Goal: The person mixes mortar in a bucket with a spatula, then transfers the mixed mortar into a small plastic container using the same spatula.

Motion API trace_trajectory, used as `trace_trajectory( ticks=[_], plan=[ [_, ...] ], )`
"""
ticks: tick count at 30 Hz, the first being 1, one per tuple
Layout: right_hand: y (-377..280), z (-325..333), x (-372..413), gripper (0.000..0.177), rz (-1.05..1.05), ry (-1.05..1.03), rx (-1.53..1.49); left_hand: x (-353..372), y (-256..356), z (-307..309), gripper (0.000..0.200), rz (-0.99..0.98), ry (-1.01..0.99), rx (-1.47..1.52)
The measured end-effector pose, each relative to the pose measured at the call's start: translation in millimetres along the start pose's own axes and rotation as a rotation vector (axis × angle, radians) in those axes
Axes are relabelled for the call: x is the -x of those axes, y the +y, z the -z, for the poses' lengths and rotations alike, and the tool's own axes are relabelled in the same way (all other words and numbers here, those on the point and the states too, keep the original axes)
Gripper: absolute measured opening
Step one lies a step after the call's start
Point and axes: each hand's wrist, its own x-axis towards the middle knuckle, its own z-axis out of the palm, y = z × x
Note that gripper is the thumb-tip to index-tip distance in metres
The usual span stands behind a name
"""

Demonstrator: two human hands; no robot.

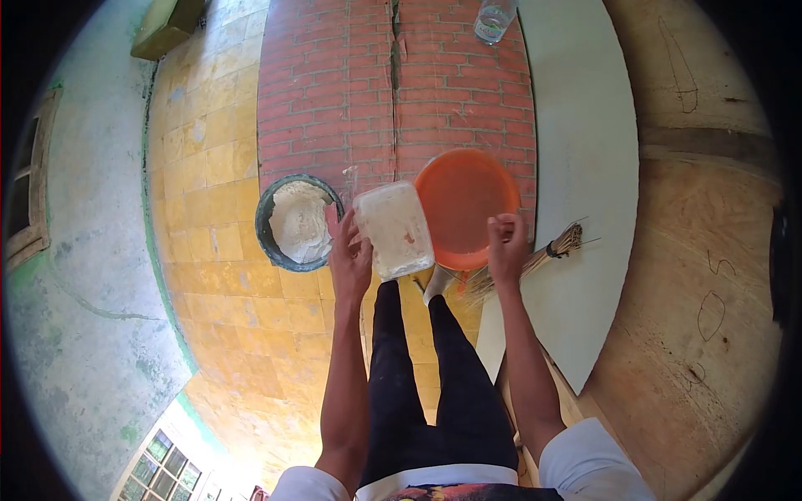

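My left hand [351, 255] grips the left side of a clear plastic container [394, 230] coated inside with white powder, tilted toward an orange basin [464, 196]. My right hand [507, 246] holds the basin's near rim, fingers curled over it. The container's mouth is beside the basin's left edge. The basin looks empty inside. Both hands are held out in front of my legs, above a yellow tiled floor.
A dark green bucket [288, 250] holding white powder stands on the floor to the left. A straw broom [543, 255] lies by my right hand. A red brick wall [393, 83], a white board [585, 167], a plywood sheet [710, 250] and a clear glass [494, 18] lie ahead.
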Motion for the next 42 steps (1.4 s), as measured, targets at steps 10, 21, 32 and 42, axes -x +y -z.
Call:
trace_trajectory(
  ticks=[10,21,32,42],
  plan=[
    [-42.4,-41.5,-2.1,0.045,0.015,-0.472,-0.186,-6.8,4.3,-45.1,0.065,-0.058,-0.106,0.025],
    [-16.5,-36.3,-25.6,0.039,0.062,-0.445,-0.065,-13.2,9.6,-60.5,0.068,0.003,-0.227,0.007],
    [41.0,-9.0,-39.0,0.065,-0.094,0.026,0.305,-23.3,-2.4,-15.1,0.061,-0.01,-0.057,0.055],
    [54.2,2.6,-66.6,0.057,-0.257,-0.169,0.183,-24.5,-35.5,16.1,0.062,0.028,-0.043,-0.001]
  ],
)
